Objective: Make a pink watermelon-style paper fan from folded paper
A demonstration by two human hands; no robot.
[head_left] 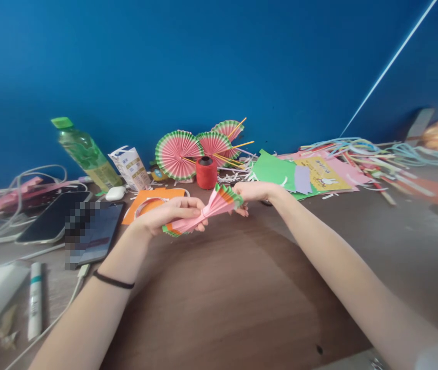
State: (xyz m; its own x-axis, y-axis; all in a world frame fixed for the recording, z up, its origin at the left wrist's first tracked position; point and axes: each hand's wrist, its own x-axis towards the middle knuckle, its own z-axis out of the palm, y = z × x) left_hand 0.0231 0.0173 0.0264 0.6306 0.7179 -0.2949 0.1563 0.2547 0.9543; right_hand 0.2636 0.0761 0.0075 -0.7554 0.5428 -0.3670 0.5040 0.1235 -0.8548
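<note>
A pink pleated paper fan [219, 202] with green and orange edges is gathered narrow at its middle and flares toward both ends. My left hand [174, 211] is closed on it, thumb on top near the pinched middle and fingers underneath. At the fan's right flared end, my right hand [253, 192] has its fingers curled in against the green edge; the fingertips are partly hidden. Just behind the fan stands a red spool of thread [206, 174]. Finished round pink-and-green fans [178, 154] on yellow sticks lean against the wall behind the spool.
Left: a green bottle [88, 156], small carton [132, 168], white earbud case [115, 193], orange paper [157, 195], two dark phones [55, 216], cables and a marker [35, 300]. Right: green paper [272, 169], a yellow rabbit packet [321, 173] and coiled strings [361, 146]. A blue wall [219, 61] closes off the back.
</note>
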